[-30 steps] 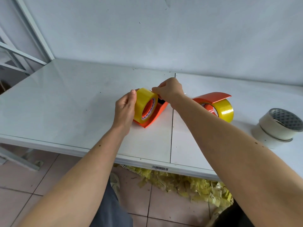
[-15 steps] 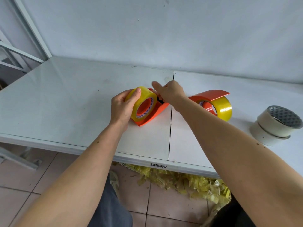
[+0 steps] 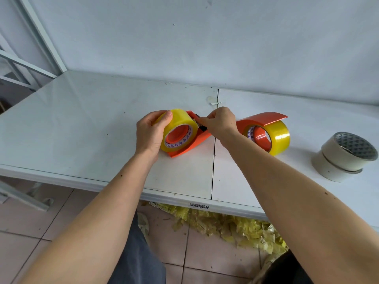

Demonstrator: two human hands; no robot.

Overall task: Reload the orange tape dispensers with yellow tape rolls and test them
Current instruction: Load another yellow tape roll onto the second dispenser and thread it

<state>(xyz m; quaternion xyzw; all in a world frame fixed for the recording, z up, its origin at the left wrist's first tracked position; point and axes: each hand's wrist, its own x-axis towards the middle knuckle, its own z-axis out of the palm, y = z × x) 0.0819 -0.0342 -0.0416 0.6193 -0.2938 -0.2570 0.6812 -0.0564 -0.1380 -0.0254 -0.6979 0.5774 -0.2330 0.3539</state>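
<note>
Left grip [image 3: 150, 133] clasps yellow tape roll [image 3: 177, 132] seated in orange dispenser [image 3: 190, 143], mid-table [image 3: 82, 130] near front edge. Right grip [image 3: 220, 121] pinches at dispenser's cutter end. Second loaded dispenser [image 3: 264, 121] just right.

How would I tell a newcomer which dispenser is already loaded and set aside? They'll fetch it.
On the white table, look right of the centre seam, past the right hand. The loaded orange dispenser stands alone, untouched, unlike the one between both hands, and left of the grey-white rolls.
</note>
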